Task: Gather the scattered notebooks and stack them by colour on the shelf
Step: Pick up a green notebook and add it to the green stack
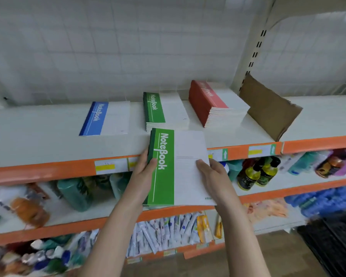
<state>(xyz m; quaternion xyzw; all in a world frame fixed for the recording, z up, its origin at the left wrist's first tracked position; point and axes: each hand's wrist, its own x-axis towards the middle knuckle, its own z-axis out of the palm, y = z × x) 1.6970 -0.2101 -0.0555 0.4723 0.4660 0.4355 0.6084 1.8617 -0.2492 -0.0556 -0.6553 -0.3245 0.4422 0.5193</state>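
Observation:
A bundle of green notebooks (174, 168) is held between both hands, just in front of the top shelf's front edge (48, 170). My left hand (144, 172) grips its green spine side, thumb on the cover. My right hand (212, 172) grips its white right side, thumb on top. On the shelf behind lie a green stack (160, 110), a blue notebook (106, 118) to the left, and a taller red stack (214, 104) to the right.
A bent piece of brown cardboard (268, 108) leans at the right of the red stack against a slotted upright (254, 54). Lower shelves hold bottles (258, 172), packets and tubes. A black crate (336, 242) sits at the bottom right.

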